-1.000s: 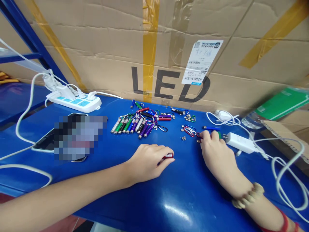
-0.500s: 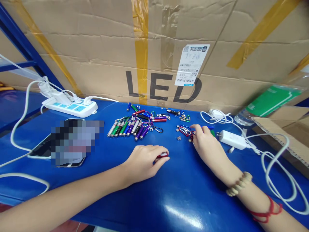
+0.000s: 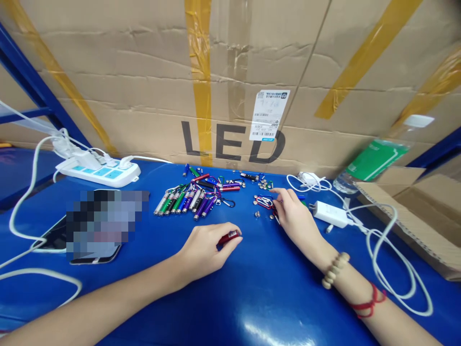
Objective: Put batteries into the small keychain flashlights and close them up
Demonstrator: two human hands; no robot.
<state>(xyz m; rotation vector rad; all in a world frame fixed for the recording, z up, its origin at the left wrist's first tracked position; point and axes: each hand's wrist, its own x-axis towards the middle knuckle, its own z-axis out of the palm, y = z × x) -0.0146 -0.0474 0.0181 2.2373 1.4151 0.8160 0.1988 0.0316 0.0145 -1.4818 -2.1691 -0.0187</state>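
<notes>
My left hand [image 3: 209,247] is closed around a short red keychain flashlight tube [image 3: 227,237], with a white label at its end, above the blue tabletop. My right hand [image 3: 297,216] reaches down at the right, its fingers bent among small parts; something dark red shows by the fingertips, but what they pinch is hidden. Beside those fingers lie red and silver carabiner clips [image 3: 264,202] and several button cells [image 3: 257,214]. Left of them, a row of small keychain flashlights [image 3: 187,201] in green, blue, purple, silver and black lies with clips attached. A black flashlight [image 3: 249,177] lies behind.
A white power strip [image 3: 99,172] with plugs stands at the back left, near a phone [image 3: 54,233] with a blurred screen. On the right are a white charger [image 3: 330,214], looped cable, a green-labelled bottle [image 3: 374,158] and an open carton [image 3: 414,226]. A large cardboard box [image 3: 151,96] forms the back.
The view has shifted, so the scene sits further left and lower. My left hand still grips the red tube; my right hand stays among the small parts, its fingers slightly more bent.
</notes>
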